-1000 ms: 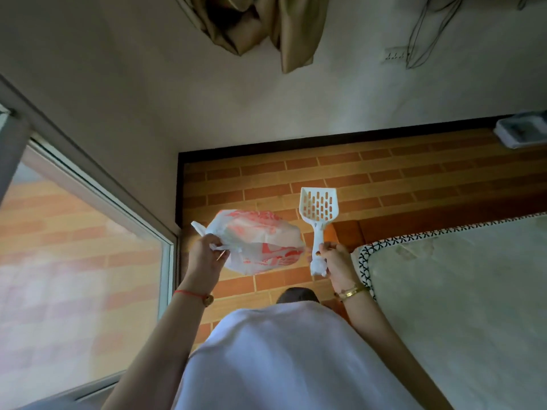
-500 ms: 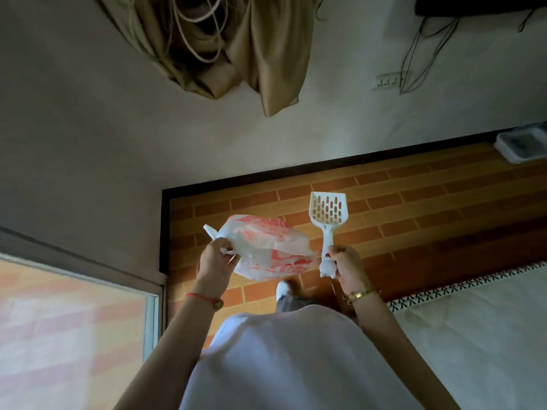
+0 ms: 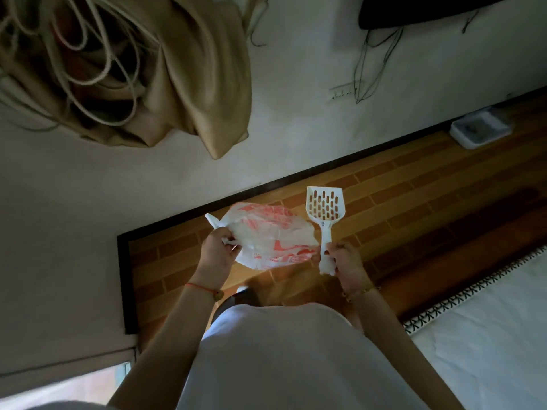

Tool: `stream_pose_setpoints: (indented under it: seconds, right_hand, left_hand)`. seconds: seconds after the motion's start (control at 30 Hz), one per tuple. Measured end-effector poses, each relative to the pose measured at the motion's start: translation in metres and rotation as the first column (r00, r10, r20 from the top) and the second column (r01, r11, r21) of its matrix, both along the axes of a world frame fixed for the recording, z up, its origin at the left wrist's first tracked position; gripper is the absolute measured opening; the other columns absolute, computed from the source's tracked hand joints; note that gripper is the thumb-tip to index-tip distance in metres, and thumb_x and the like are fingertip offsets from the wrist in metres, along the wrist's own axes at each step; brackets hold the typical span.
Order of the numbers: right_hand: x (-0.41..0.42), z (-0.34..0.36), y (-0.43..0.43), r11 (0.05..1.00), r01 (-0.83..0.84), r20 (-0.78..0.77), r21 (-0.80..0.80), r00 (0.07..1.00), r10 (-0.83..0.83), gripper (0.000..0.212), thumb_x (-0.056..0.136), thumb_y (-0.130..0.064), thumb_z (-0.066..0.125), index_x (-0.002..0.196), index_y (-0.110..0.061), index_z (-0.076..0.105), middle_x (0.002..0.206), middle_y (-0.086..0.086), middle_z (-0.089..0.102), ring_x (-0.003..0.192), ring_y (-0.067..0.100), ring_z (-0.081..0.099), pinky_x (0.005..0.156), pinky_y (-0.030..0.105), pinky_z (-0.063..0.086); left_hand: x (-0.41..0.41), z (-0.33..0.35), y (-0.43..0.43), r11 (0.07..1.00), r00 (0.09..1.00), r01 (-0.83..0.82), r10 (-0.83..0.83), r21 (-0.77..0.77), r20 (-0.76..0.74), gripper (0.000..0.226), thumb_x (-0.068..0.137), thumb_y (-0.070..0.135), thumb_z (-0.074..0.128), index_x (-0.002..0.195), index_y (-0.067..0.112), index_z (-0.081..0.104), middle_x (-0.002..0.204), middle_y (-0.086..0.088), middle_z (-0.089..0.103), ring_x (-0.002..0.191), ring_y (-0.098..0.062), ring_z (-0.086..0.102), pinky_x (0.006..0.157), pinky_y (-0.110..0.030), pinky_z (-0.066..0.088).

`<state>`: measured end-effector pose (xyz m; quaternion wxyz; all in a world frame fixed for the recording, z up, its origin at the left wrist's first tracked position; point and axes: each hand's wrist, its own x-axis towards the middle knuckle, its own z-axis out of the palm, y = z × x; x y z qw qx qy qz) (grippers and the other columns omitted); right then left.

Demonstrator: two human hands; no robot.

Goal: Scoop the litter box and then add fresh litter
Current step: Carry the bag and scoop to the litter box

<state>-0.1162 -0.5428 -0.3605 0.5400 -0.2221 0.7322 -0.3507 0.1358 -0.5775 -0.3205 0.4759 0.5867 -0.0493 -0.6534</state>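
Right hand (image 3: 344,261) grips scoop (image 3: 325,205) handle; left hand (image 3: 217,251) pinches bag (image 3: 272,235) beside it. Probable litter box (image 3: 479,130) sits well ahead-right of the right hand. Risk: the bag's mouth looks bunched, so scooped clumps may spill.

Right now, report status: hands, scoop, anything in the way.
Left hand grips plastic bag; right hand grips scoop by its handle, slotted head up. White tray, likely the litter box, far right, not yet reached. Mattress at right, beside the route.
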Motion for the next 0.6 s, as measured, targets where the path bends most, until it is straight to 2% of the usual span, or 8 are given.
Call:
stream_pose_setpoints:
  seconds: [0.07, 0.13, 0.2, 0.27, 0.33, 0.4, 0.47, 0.6]
  right_hand:
    - [-0.008, -0.003, -0.011, 0.997, 0.076, 0.007, 0.025, 0.997, -0.076, 0.026, 0.093, -0.015, 0.055, 0.114, 0.001, 0.057, 0.107, 0.019, 0.062, 0.094, 0.03, 0.061, 0.085, 0.042, 0.053]
    - [-0.015, -0.006, -0.022, 0.983, 0.179, 0.117, 0.045, 0.976, -0.184, 0.031, 0.094, -0.009, 0.052, 0.12, 0.007, 0.051, 0.111, 0.024, 0.059, 0.087, 0.029, 0.063, 0.069, 0.036, 0.057]
    - [-0.022, -0.008, -0.036, 0.967, 0.25, 0.196, 0.055, 0.947, -0.256, 0.033, 0.095, -0.004, 0.049, 0.124, 0.01, 0.046, 0.104, 0.025, 0.058, 0.069, 0.021, 0.066, 0.053, 0.028, 0.055]
    - [-0.027, -0.007, -0.056, 0.949, 0.31, 0.225, 0.052, 0.923, -0.314, 0.032, 0.095, 0.0, 0.047, 0.124, 0.013, 0.045, 0.097, 0.024, 0.057, 0.056, 0.016, 0.066, 0.046, 0.025, 0.053]
    - [-0.031, -0.007, -0.08, 0.932, 0.356, 0.23, 0.062, 0.904, -0.36, 0.031, 0.095, -0.001, 0.047, 0.123, 0.011, 0.047, 0.097, 0.023, 0.059, 0.063, 0.02, 0.065, 0.048, 0.025, 0.054]
    - [-0.036, -0.005, -0.107, 0.92, 0.387, 0.202, 0.066, 0.897, -0.392, 0.03, 0.094, -0.004, 0.049, 0.121, 0.01, 0.05, 0.096, 0.021, 0.063, 0.069, 0.022, 0.065, 0.054, 0.029, 0.054]
    - [-0.04, -0.005, -0.136, 0.902, 0.429, 0.184, 0.048, 0.884, -0.43, 0.029, 0.094, -0.006, 0.05, 0.118, 0.01, 0.052, 0.099, 0.023, 0.062, 0.069, 0.023, 0.064, 0.057, 0.03, 0.053]
    - [-0.049, -0.004, -0.185, 0.842, 0.539, 0.161, 0.008, 0.831, -0.533, 0.029, 0.093, -0.011, 0.052, 0.114, 0.009, 0.051, 0.111, 0.027, 0.064, 0.074, 0.027, 0.066, 0.059, 0.033, 0.054]
  left_hand:
    - [-0.009, 0.0, -0.023, 0.996, 0.996, 0.084, -0.084, 0.004, 0.002, 0.013, 0.091, 0.001, 0.041, 0.093, 0.003, 0.053, 0.103, -0.014, 0.056, 0.092, -0.02, 0.06, 0.078, -0.027, 0.053]
    - [-0.027, 0.003, -0.054, 0.99, 0.991, 0.131, -0.132, 0.049, 0.013, 0.013, 0.094, 0.0, 0.038, 0.089, 0.002, 0.049, 0.085, -0.012, 0.05, 0.074, -0.015, 0.053, 0.062, -0.022, 0.051]
    - [-0.037, 0.0, -0.083, 0.978, 0.978, 0.207, -0.208, 0.031, 0.027, 0.013, 0.094, -0.001, 0.038, 0.098, -0.005, 0.05, 0.079, -0.006, 0.048, 0.07, -0.014, 0.05, 0.064, -0.024, 0.048]
    - [-0.043, 0.0, -0.114, 0.961, 0.961, 0.275, -0.275, -0.041, 0.019, 0.018, 0.091, -0.001, 0.038, 0.097, -0.008, 0.053, 0.086, -0.01, 0.053, 0.081, -0.018, 0.056, 0.071, -0.026, 0.05]
    - [-0.048, 0.0, -0.151, 0.932, 0.935, 0.353, -0.354, -0.085, 0.002, 0.025, 0.091, -0.001, 0.039, 0.106, -0.003, 0.058, 0.101, -0.013, 0.059, 0.096, -0.022, 0.059, 0.077, -0.028, 0.055]
    - [-0.056, 0.001, -0.187, 0.924, 0.925, 0.374, -0.378, -0.078, -0.046, 0.029, 0.09, 0.0, 0.04, 0.11, -0.002, 0.06, 0.101, -0.014, 0.062, 0.093, -0.021, 0.062, 0.068, -0.026, 0.057]
    - [-0.068, 0.005, -0.223, 0.911, 0.91, 0.409, -0.411, -0.056, -0.043, 0.035, 0.089, 0.001, 0.041, 0.119, -0.002, 0.059, 0.111, -0.016, 0.064, 0.094, -0.022, 0.064, 0.06, -0.025, 0.057]
    - [-0.091, 0.008, -0.284, 0.874, 0.873, 0.485, -0.485, -0.026, -0.04, 0.045, 0.085, 0.003, 0.044, 0.128, -0.006, 0.055, 0.121, -0.02, 0.062, 0.101, -0.028, 0.064, 0.066, -0.031, 0.058]
